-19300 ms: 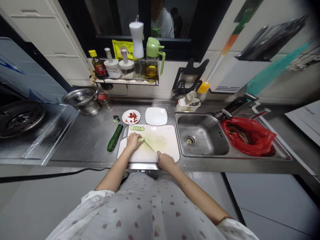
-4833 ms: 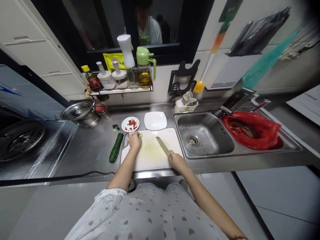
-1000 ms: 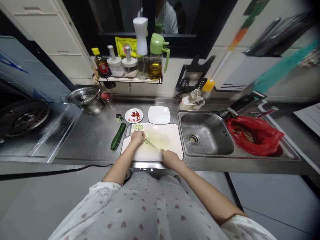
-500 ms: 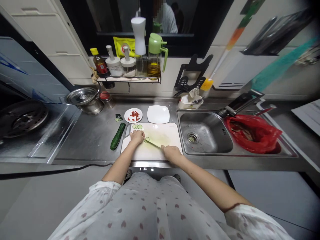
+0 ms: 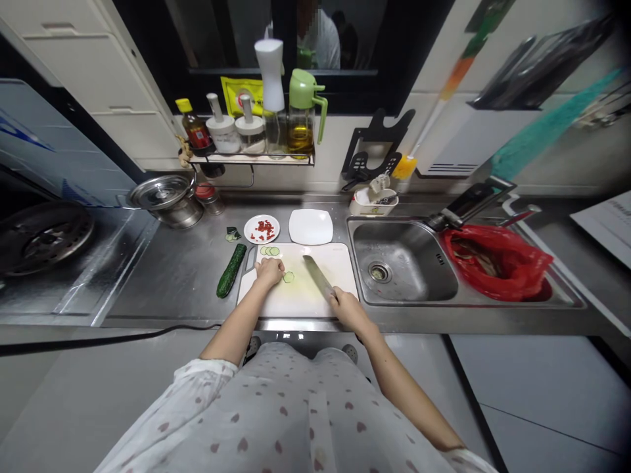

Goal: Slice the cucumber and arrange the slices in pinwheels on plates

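Note:
A white cutting board (image 5: 305, 301) lies on the steel counter. My left hand (image 5: 269, 270) is closed at the board's left side, its fingertips at a thin cucumber slice (image 5: 288, 277); what its fingers hold is mostly hidden. In my right hand (image 5: 348, 307) is the handle of a knife (image 5: 318, 274), its blade over the board and apart from the slice. Several cucumber slices (image 5: 269, 251) lie at the board's upper left. A long green cucumber (image 5: 231, 270) rests left of the board. Behind it are a plate of red pieces (image 5: 262, 229) and a bare white plate (image 5: 310, 226).
To the right is a steel sink (image 5: 404, 263) with a red plastic bag (image 5: 513, 272) beyond it. A lidded pot (image 5: 172, 203) stands at the back left. Bottles line a wall rack (image 5: 251, 159). A utensil holder (image 5: 372, 207) sits behind the sink's left corner.
The knife has moved right, away from the slice by my left hand, and its blade has turned to point more toward the back. My left hand has stayed almost in place.

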`<state>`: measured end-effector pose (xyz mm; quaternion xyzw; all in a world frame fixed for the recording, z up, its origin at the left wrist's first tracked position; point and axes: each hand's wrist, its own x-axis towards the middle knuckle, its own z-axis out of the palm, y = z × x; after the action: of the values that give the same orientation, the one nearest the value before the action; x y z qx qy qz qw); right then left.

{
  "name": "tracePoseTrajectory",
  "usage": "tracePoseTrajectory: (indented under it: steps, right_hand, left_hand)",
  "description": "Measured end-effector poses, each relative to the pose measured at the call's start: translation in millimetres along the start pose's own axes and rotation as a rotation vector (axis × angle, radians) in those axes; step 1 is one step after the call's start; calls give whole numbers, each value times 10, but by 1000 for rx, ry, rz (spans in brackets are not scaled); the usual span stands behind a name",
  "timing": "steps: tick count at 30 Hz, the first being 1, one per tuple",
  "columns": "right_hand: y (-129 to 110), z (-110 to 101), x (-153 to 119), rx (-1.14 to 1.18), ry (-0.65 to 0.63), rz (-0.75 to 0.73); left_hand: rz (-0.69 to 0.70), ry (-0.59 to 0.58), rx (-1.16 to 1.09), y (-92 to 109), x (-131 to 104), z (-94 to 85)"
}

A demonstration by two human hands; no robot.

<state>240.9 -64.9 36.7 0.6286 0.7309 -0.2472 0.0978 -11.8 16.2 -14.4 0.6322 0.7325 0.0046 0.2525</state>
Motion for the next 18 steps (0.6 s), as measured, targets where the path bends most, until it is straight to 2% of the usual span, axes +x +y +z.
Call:
tracePoseTrajectory:
  steps: [7, 11, 18]
  right_hand:
    - [-1, 13, 69, 25, -26, 86]
    - [12, 0, 123, 9, -9, 105]
    - [29, 19, 146, 7, -27, 105]
  left_hand:
    - [23, 29, 43, 55, -71, -1]
    - [59, 100, 80, 113, -186, 42]
    - [55, 139, -36, 195, -340, 92]
